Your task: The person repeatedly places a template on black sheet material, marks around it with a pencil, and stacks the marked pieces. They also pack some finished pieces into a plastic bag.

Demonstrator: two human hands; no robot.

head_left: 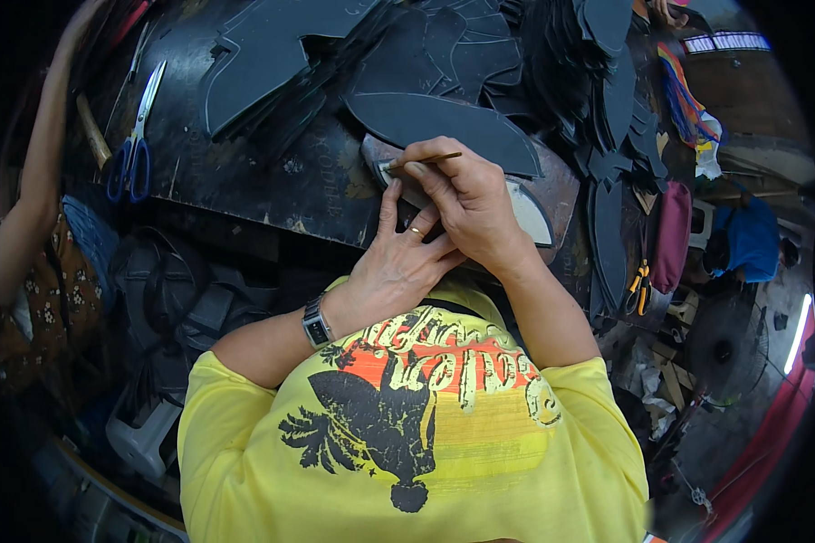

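Observation:
My right hand (475,199) pinches a thin brown stick-like tool (442,157), its lower end by the left end of a pale curved piece (530,214) with a dark rim. That piece lies at the table's near edge, its middle hidden under my hands. My left hand (394,262), with a ring and a wristwatch, rests its spread, stretched fingers on it and grips nothing. Just beyond lies a dark curved cut piece (444,125), leather-like, touching the board (560,176) under the work.
Stacks of dark cut pieces (263,59) cover the far table. Blue-handled scissors (136,154) lie at left, near another person's bare arm (36,190). Orange-handled pliers (640,288) and a maroon cloth (672,237) hang at the right edge. A dark bag (177,290) sits lower left.

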